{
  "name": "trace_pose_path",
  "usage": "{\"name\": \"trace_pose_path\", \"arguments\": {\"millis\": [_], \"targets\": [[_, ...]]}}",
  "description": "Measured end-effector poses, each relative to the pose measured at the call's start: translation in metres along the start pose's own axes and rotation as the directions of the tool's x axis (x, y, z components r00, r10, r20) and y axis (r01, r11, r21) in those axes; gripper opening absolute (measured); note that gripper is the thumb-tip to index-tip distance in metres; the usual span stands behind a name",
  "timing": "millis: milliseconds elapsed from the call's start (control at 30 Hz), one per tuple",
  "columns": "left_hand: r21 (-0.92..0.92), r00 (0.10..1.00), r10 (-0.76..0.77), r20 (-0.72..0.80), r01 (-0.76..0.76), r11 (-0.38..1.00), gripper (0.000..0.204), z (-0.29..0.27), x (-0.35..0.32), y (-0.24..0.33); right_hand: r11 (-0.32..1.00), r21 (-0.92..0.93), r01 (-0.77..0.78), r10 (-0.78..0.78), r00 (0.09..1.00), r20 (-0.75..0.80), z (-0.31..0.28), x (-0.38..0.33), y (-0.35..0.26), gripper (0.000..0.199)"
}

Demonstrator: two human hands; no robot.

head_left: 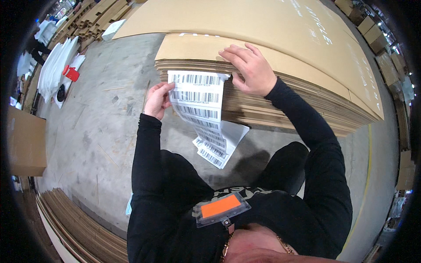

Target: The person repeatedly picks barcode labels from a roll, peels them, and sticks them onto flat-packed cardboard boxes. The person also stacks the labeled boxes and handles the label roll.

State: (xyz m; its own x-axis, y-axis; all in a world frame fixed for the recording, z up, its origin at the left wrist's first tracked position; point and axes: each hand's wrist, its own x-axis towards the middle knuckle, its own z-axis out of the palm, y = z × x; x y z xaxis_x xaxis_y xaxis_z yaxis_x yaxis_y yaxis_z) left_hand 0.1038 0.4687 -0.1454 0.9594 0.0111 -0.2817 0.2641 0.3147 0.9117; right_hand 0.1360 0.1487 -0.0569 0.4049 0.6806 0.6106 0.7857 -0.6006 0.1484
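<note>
A long strip of white barcode labels (196, 96) hangs down beside the front edge of a stack of flat cardboard sheets (280, 94). Thumb and fingers of my left hand (158, 100) pinch the strip's left edge near its top. My right hand (252, 70) rests at the stack's upper edge, fingers stretched over the top sheet and apart from the thumb. That thumb is close to the strip's upper right corner; whether it touches cannot be made out. The strip's lower part lies folded in a pile on the floor between my legs.
More flat cardboard (74, 228) is stacked at the lower left, below a brown box (26, 142). At the far left are white foam sheets (57, 65) with a red object (71, 73) on them. Loose cardboard pieces (94, 19) lie farther back.
</note>
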Motion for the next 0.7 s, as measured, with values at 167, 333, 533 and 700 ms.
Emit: {"name": "trace_pose_path", "arguments": {"millis": [167, 333, 533, 700], "targets": [[-0.009, 0.99, 0.127, -0.065, -0.128, 0.992, 0.019, 0.025, 0.002, -0.013, 0.982, 0.131, -0.134, 0.156, 0.972, -0.174, 0.018, -0.013, -0.048, 0.031], [-0.142, 0.987, 0.146, -0.063, -0.153, 0.978, 0.017, 0.021, 0.006, -0.014, 0.972, 0.175, -0.156, 0.187, 0.966, -0.178, 0.038, -0.001, -0.076, 0.022], [-0.086, 0.988, 0.134, -0.073, -0.14, 0.986, 0.014, 0.017, 0.003, -0.011, 0.99, 0.103, -0.094, 0.108, 0.984, -0.138, 0.051, 0.042, -0.086, 0.014], [-0.111, 0.966, 0.259, -0.028, -0.26, 0.959, 0.014, 0.021, 0.009, -0.016, 0.999, -0.001, -0.035, 0.034, 0.993, -0.117, 0.073, 0.071, -0.088, 0.011]]}}
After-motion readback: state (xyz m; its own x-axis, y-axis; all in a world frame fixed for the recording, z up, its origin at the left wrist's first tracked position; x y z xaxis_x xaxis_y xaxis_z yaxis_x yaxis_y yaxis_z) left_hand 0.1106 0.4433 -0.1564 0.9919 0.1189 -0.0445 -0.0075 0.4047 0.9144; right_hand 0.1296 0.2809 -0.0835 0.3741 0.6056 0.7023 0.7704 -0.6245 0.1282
